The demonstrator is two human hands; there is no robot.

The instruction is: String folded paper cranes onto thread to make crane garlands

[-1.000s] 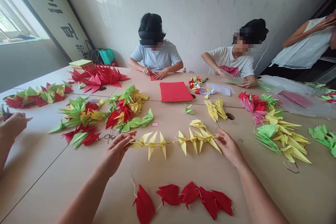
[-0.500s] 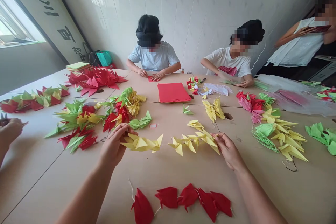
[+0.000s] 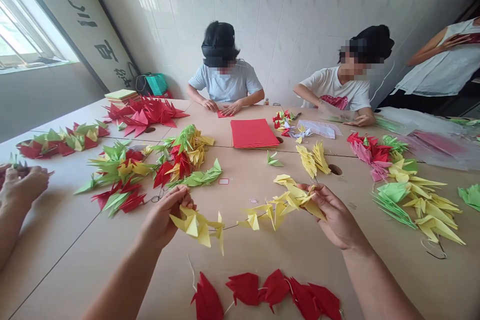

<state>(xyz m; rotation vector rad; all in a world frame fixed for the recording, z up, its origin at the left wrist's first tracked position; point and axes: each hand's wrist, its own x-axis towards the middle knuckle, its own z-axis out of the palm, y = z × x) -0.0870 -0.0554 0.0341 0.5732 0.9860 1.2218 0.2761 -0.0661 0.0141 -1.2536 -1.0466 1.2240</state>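
Note:
Between my hands a dark string carries several yellow paper cranes [image 3: 195, 225], bunched in two groups with bare string in the middle. My left hand [image 3: 165, 212] pinches the left end, fingers closed just above the nearest crane. At the other end, my right hand [image 3: 333, 215] has its thumb and fingers closed on the string's last cranes [image 3: 292, 197]. The string sags a little over the table. Below it lies a string of red paper cranes [image 3: 275, 290] on white thread, close to my forearms.
A stack of red paper [image 3: 253, 132] lies mid-table. Mixed crane bunches [image 3: 122, 165] spread on the left, yellow and green ones [image 3: 423, 200] on the right. Two people [image 3: 225, 82] sit opposite; another stands at the right. A neighbour's hands [image 3: 26, 182] show at the left edge.
The yellow crane string now hangs looser, and its left group has dropped lower. My right hand has risen slightly. The whole view has shifted slightly.

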